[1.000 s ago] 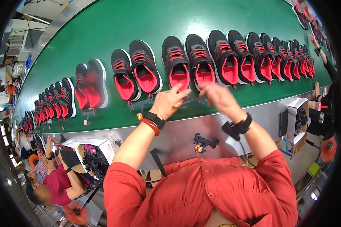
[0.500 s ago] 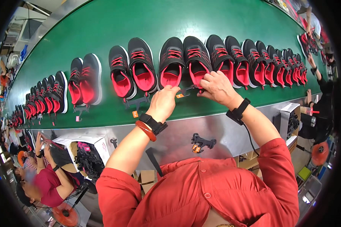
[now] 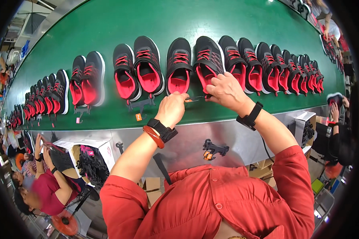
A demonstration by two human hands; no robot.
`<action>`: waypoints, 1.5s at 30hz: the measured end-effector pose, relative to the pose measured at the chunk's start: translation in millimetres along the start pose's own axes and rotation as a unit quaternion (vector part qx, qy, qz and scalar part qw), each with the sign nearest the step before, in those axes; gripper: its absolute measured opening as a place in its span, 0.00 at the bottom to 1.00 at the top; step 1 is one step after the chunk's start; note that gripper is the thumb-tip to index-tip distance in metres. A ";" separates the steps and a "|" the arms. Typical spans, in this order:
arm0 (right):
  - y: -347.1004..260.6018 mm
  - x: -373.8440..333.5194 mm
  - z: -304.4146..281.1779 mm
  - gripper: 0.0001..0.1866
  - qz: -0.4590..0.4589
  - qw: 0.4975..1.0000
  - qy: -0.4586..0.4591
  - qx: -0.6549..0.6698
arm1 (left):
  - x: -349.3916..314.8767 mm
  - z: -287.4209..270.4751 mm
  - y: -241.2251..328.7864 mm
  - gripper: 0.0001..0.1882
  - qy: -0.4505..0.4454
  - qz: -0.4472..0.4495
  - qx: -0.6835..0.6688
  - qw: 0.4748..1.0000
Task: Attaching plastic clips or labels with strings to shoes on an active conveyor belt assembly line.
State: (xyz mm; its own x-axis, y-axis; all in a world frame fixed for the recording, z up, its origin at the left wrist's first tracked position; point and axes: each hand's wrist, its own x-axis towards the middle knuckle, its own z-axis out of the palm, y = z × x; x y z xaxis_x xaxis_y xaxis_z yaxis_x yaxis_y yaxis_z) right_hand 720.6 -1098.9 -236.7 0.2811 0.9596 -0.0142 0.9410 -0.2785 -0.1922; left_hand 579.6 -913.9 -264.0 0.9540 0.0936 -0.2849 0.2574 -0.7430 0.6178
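A pair of black sneakers with pink-red laces and lining lies in front of me, toes pointing away. My left hand (image 3: 172, 106) is closed at the heel of the left sneaker (image 3: 178, 59), its fingertips pinching one end of a thin black shoe hanger (image 3: 195, 98) with an orange tag. My right hand (image 3: 226, 91) has its fingers bent and pressed together at the heel of the right sneaker (image 3: 208, 55). Those fingers cover the heel and the hanger's right end, so whether the hanger is hooked in there is hidden.
Matching sneakers (image 3: 149, 57) stand in rows along the green table (image 3: 187, 18) to both sides. A hanger with an orange tag (image 3: 139, 116) hangs at the pair to my left. Loose hangers (image 3: 214, 148) lie on the metal ledge. Hanger boxes (image 3: 107, 153) and co-workers (image 3: 54, 193) flank me.
The right sneaker has tilted slightly and shifted away from the left one, leaving a small gap. Both hands stay at the heels. A co-worker at the far right now holds a shoe.
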 end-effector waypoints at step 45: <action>-25.6 -140.9 39.5 0.08 0.461 0.546 0.109 0.691 | 72.1 63.9 82.0 0.06 0.032 0.190 0.012 0.981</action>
State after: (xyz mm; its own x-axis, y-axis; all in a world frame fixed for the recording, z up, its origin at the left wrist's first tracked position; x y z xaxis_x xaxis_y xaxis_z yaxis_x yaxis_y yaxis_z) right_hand 649.5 -1225.3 -268.5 0.6728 0.3670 -0.6424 -0.6183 -0.1978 -0.7606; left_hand 659.7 -1010.3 -280.7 0.9884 -0.1516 0.0095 -0.1209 -0.7475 0.6532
